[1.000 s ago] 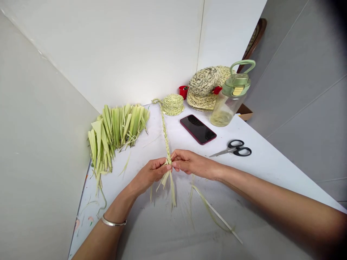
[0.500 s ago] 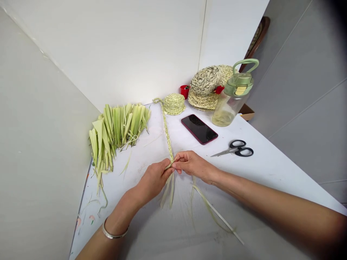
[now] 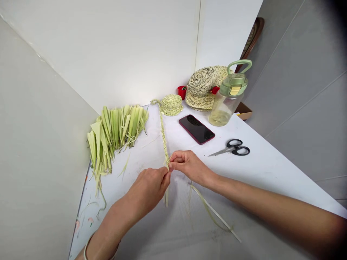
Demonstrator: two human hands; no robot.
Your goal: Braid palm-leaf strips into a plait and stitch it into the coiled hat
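Two hands busy | I'm pinching the braid (image 3: 163, 139) end between my left hand (image 3: 146, 189) and right hand (image 3: 188, 167) | coil (image 3: 170, 105) sitting braided | strips (image 3: 116, 129) waiting unused

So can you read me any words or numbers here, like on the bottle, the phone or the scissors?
I can't read any words, numbers or brands here. The clear drinking bottle has a small yellow patch on its green lid, but it's too small and blurred to read. The black phone and the black-handled scissors show no writing I can make out.
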